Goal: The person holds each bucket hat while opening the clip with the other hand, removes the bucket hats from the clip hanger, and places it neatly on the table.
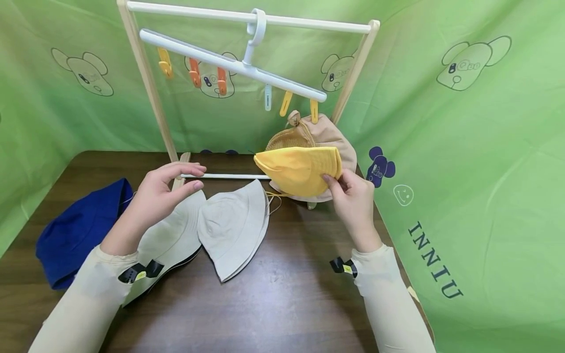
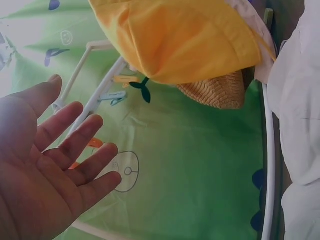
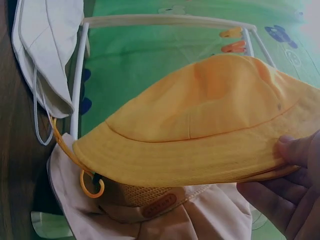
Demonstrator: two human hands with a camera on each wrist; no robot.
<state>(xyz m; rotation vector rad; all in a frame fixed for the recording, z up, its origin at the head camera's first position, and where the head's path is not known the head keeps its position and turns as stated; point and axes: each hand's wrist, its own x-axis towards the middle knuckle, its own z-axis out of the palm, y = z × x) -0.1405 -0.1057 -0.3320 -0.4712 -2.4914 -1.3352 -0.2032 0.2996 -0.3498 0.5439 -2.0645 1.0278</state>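
My right hand [image 1: 354, 203] pinches the brim of a yellow bucket hat [image 1: 295, 169] between thumb and fingers, holding it raised above the table. In the right wrist view the yellow hat [image 3: 200, 120] spans the middle, a yellow cord trailing from its left end. My left hand [image 1: 161, 189] hovers over the white hats, fingers extended and nothing in them; the left wrist view shows its palm [image 2: 50, 185]. Behind the yellow hat, a beige hat with a woven part [image 1: 333, 139] hangs from a yellow clip [image 1: 314, 111] on the white hanger [image 1: 234, 63].
A wooden stand with a white top rail [image 1: 309, 23] carries the tilted hanger, which bears several coloured clips. On the brown table [image 1: 282, 304] lie a blue hat [image 1: 81, 235] and two whitish hats, one of them a pale bucket hat [image 1: 231, 220]. Green printed cloth [image 1: 485, 162] surrounds the table.
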